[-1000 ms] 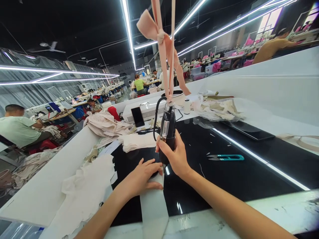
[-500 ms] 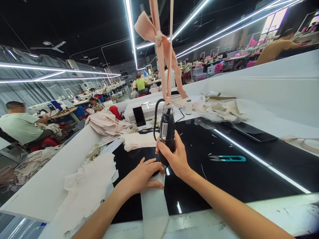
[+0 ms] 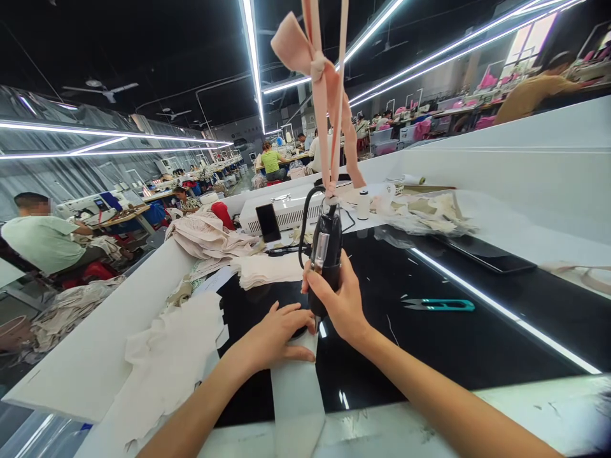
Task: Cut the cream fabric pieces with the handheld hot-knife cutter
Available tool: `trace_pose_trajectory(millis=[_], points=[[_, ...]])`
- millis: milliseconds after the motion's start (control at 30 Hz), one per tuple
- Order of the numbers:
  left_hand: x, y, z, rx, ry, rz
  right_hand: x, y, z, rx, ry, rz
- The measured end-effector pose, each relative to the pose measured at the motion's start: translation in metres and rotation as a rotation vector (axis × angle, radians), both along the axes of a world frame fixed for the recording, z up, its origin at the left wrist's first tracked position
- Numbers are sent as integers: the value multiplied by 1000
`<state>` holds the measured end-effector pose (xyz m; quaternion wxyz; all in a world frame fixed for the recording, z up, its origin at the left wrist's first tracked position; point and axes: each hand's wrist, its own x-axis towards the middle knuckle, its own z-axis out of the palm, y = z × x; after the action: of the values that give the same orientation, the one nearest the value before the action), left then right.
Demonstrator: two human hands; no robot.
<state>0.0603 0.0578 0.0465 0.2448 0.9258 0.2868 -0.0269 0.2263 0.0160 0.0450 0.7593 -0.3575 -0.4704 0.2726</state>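
My right hand grips a black hand-held tool upright, its tip down at the end of a white fabric strip on the glossy black table. The tool hangs from pink fabric ribbons tied in a knot overhead, and a black cord loops from its top. My left hand lies flat on the strip with fingers spread, pressing it down just left of the tool's tip.
Teal thread snips lie to the right on the table. Cream fabric pieces are piled at the left, a folded stack and a phone behind. People sit at sewing stations in the background.
The view shifted slightly; the tool and its ribbons tilted a little to the right. Both hands stay in place on the tool and the strip.
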Motion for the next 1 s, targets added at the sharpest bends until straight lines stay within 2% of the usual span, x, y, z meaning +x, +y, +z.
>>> trace_pose_trajectory(millis=[500,1000], points=[[-1,2,-4,8,-16,8,-1,-4,2,-11,-19,-4],[-3,5,-7,-11,-31,-23,-7,-17,0,-22,64,113]])
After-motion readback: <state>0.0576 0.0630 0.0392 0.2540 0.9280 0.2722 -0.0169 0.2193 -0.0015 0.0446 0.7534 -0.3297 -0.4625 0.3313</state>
